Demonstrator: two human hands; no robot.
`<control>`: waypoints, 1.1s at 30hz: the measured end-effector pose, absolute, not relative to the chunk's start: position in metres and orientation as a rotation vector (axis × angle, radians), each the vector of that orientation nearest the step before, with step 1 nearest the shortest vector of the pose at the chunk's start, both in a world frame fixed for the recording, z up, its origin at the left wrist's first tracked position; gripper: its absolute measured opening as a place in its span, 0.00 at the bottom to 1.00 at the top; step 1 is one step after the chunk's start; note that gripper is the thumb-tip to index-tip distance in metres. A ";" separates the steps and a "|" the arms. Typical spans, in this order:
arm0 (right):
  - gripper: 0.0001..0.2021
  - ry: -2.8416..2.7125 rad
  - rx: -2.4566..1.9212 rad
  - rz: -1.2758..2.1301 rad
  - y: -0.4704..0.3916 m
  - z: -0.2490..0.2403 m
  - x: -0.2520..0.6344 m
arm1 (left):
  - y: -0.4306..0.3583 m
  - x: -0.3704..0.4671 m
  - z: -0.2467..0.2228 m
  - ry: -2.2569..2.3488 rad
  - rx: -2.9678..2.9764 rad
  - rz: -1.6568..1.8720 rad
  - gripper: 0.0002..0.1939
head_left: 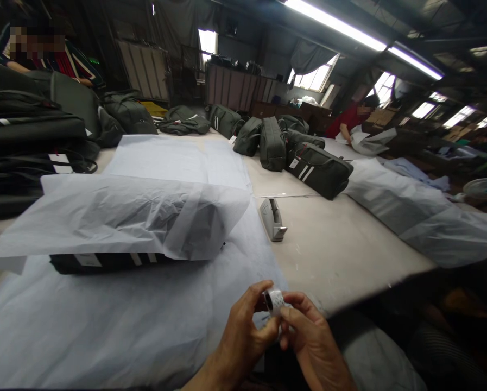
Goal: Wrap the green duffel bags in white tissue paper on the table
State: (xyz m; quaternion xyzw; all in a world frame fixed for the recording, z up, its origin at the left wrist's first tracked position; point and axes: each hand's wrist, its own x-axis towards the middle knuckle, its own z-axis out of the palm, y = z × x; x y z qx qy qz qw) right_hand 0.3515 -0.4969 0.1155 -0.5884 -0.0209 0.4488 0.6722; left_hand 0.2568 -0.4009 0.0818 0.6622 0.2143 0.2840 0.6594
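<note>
Near the table's front edge, my left hand point(247, 327) grips a small roll of tape point(276, 302) between thumb and fingers. The roll has a white, dotted band. My right hand point(306, 331) is closed on the right side of the same roll, its thumb and fingertips against it. Beyond my hands a grey tape dispenser point(272, 220) stands on the table, touched by neither hand. To the left lies a dark bag point(116, 262) with white stripes, mostly covered by a sheet of white tissue paper point(116, 209).
More white paper point(178, 155) is spread under the covered bag. Several dark bags point(273, 142) stand along the back, and others are piled at left point(31, 130). Clear plastic sheeting point(422, 217) hangs over the right edge. Co-workers are at back left and at back right point(355, 119).
</note>
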 end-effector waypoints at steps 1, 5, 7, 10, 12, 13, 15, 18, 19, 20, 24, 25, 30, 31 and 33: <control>0.19 -0.029 -1.302 1.014 -0.497 0.115 0.351 | -0.401 0.257 0.080 0.486 1.522 0.660 0.25; 0.18 0.006 -1.263 1.001 -0.497 0.113 0.350 | -0.402 0.259 0.078 0.473 1.578 0.697 0.26; 0.18 0.011 -1.260 0.991 -0.497 0.112 0.350 | -0.402 0.259 0.079 0.457 1.617 0.735 0.26; 0.17 0.010 -1.256 0.974 -0.497 0.112 0.349 | -0.404 0.259 0.081 0.431 1.676 0.791 0.25; 0.17 0.001 -1.265 0.966 -0.496 0.113 0.349 | -0.404 0.259 0.083 0.428 1.690 0.800 0.25; 0.18 -0.016 -1.283 0.962 -0.496 0.114 0.350 | -0.404 0.259 0.084 0.433 1.680 0.786 0.25; 0.18 -0.099 -1.378 0.965 -0.497 0.117 0.355 | -0.402 0.260 0.087 0.451 1.612 0.713 0.25; 0.20 -0.322 -1.608 0.953 -0.500 0.122 0.369 | -0.397 0.259 0.088 0.461 1.443 0.536 0.23; 0.20 -0.412 -1.681 0.926 -0.502 0.125 0.375 | -0.395 0.258 0.088 0.460 1.405 0.490 0.23; 0.20 -0.519 -1.745 0.895 -0.504 0.129 0.381 | -0.393 0.258 0.086 0.456 1.382 0.454 0.23; 0.09 -1.119 -1.876 0.794 -0.508 0.148 0.402 | -0.387 0.254 0.080 0.411 1.292 0.315 0.25; 0.09 -1.266 -1.864 0.786 -0.508 0.153 0.406 | -0.386 0.253 0.080 0.383 1.246 0.274 0.25; 0.12 -1.689 -1.761 0.686 -0.503 0.175 0.417 | -0.383 0.251 0.088 0.248 0.986 0.138 0.20; 0.12 -1.750 -1.753 0.660 -0.503 0.177 0.418 | -0.383 0.251 0.089 0.243 0.952 0.123 0.19; 0.10 -1.881 -1.750 0.602 -0.503 0.181 0.419 | -0.384 0.251 0.089 0.243 0.912 0.102 0.19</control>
